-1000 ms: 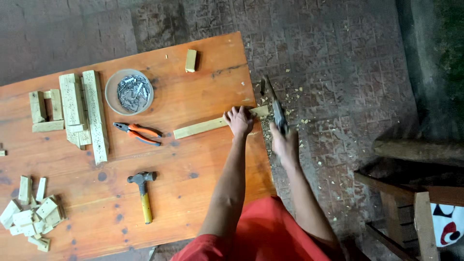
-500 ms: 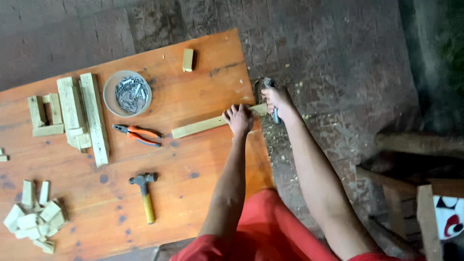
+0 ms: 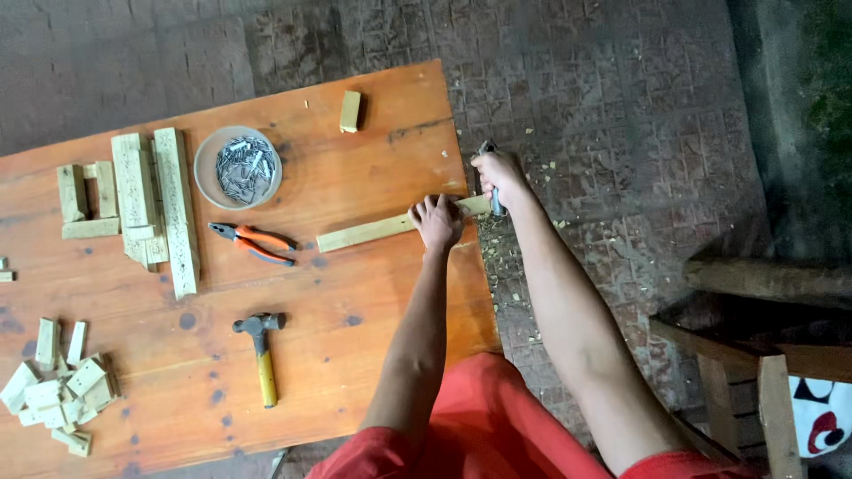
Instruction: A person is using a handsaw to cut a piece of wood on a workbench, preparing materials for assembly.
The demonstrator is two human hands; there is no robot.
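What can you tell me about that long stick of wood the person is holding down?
The wooden strip is long, thin, pale and flat. It lies slanted on the orange table, one end poking past the right edge. The left hand presses it down. The right hand grips a dark-handled tool against the overhanging end.

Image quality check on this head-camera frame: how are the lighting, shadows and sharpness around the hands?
Head view: soft, even daylight, no glare on the table; faint shadows beside the hammer and pliers. The left hand on the wooden strip is sharp; the right hand and its tool are slightly motion-blurred. Upper right corner is dark.
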